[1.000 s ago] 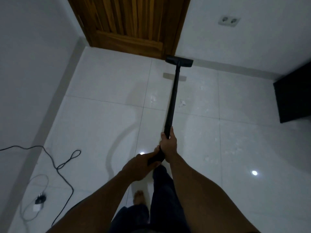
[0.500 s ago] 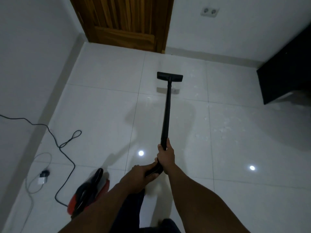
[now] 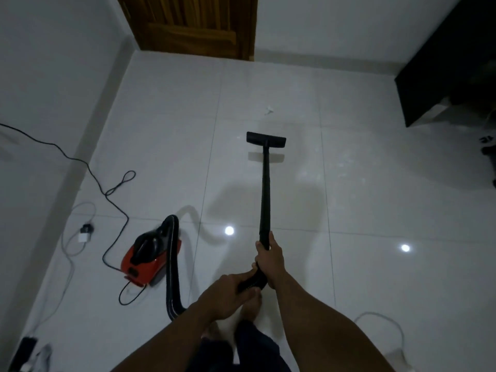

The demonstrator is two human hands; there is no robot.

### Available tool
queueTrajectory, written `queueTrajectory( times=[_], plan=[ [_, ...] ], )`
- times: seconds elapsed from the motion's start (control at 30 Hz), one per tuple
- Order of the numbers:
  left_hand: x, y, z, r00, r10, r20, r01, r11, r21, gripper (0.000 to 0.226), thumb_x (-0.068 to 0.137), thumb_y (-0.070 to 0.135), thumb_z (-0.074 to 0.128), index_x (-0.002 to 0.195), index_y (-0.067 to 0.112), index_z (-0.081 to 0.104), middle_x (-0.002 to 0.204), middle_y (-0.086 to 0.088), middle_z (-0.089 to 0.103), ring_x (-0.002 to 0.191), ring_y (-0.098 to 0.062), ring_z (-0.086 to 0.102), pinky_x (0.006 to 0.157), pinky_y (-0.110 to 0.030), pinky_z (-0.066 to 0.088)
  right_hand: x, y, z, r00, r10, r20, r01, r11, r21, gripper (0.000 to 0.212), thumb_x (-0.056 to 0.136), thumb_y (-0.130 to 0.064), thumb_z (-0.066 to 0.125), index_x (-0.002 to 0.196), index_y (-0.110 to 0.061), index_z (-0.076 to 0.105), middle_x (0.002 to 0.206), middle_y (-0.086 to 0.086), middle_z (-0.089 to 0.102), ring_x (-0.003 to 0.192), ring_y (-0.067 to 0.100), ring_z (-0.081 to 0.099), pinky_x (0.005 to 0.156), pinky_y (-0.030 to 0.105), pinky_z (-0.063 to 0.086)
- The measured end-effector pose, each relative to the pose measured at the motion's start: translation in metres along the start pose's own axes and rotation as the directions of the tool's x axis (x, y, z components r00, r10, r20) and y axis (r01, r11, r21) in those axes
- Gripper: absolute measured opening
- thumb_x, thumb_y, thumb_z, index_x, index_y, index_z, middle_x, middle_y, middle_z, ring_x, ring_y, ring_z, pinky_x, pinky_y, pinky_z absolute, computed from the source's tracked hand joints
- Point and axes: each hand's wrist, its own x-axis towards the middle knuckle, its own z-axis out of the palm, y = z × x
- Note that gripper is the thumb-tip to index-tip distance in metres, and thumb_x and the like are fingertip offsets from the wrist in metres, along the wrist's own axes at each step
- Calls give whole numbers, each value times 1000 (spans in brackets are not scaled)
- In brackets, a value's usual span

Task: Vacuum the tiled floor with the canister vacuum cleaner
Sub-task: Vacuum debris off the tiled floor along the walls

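A black vacuum wand (image 3: 265,189) runs from my hands out to its flat floor nozzle (image 3: 266,139), which rests on the white tiled floor (image 3: 362,197). My right hand (image 3: 269,257) grips the wand's lower end. Just behind it, my left hand (image 3: 228,294) holds the curved black handle. The red and black canister (image 3: 149,257) sits on the floor to my left, its black hose (image 3: 171,277) looping down toward my left arm. A small white scrap (image 3: 268,110) lies on the tiles beyond the nozzle.
A black power cord (image 3: 107,189) snakes along the left wall, with a white charger and cable (image 3: 84,234) beside it. A wooden door (image 3: 193,22) closes the far wall. Dark furniture (image 3: 451,63) stands at the right. Another white cable (image 3: 386,323) lies at lower right.
The nozzle has been drawn back from the door toward me. The view has pulled back too, so the whole red canister and its hose now show on the left.
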Motion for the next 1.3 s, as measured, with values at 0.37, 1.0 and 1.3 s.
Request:
queueTrajectory(
  times=[0.37, 1.0, 1.3],
  plan=[
    [-120, -58, 111, 992, -13, 122, 5, 998, 66, 50, 99, 49, 54, 146, 35, 46, 90, 15, 68, 67, 11, 59, 66, -10, 45, -103, 166, -15, 999, 48, -8, -48, 999, 16, 62, 102, -19, 56, 158, -35, 32, 87, 17, 63, 61, 25, 59, 56, 33, 54],
    [-164, -90, 201, 963, -146, 228, 126, 987, 100, 61, 98, 54, 52, 153, 30, 37, 115, -3, 69, 85, -8, 61, 73, -18, 44, -151, 273, -42, 984, 180, -20, -180, 984, -8, 42, 100, -23, 58, 137, -38, 50, 96, 19, 70, 73, 27, 62, 66, 37, 56],
    [-59, -65, 205, 930, -259, 261, 221, 961, 168, 56, 98, 51, 51, 149, 27, 45, 118, -9, 68, 98, -22, 66, 81, -27, 49, 16, 332, -76, 990, 144, -10, -142, 984, 106, 94, 73, -57, 69, 138, -82, 7, 115, -19, 34, 97, 3, 45, 71, 38, 62]
  ],
)
